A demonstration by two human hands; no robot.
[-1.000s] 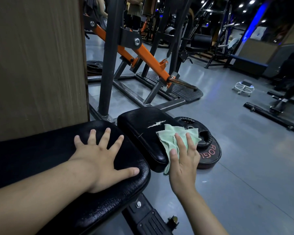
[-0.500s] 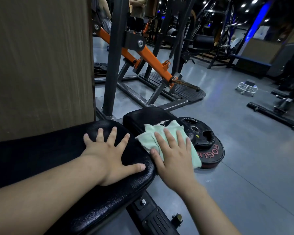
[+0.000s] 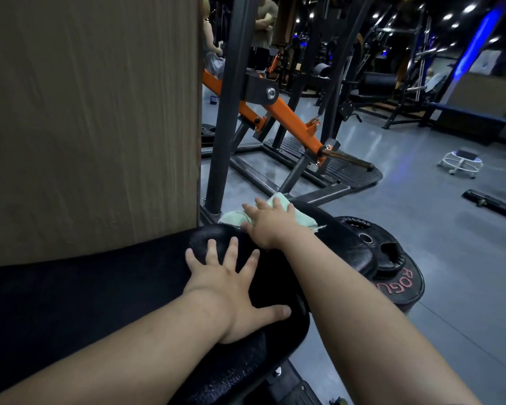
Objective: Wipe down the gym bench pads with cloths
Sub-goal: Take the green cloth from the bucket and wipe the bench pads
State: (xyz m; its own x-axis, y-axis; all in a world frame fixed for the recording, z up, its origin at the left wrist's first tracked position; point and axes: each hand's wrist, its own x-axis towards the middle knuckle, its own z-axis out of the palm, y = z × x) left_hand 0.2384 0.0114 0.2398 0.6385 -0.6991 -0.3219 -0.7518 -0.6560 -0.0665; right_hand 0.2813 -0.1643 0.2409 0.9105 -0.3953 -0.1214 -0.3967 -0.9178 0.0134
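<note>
A long black bench pad [image 3: 105, 293] runs across the lower left. My left hand [image 3: 234, 290] lies flat on its near end with fingers spread. Beyond it sits a smaller black seat pad [image 3: 342, 244]. A pale green cloth [image 3: 303, 219] is spread on the far left part of that seat pad. My right hand [image 3: 270, 223] presses flat on the cloth with straight fingers, and the forearm crosses over the seat pad.
A wood-grain panel [image 3: 91, 118] stands close on the left. Black weight plates [image 3: 392, 264] lie on the floor beside the seat pad. An orange and black machine frame [image 3: 275, 112] stands just behind. Grey floor stretches right, with a small white stool [image 3: 462, 163].
My right hand has slid the cloth away and to the left across the seat pad, from its near right edge to its far left part. The left hand stays planted.
</note>
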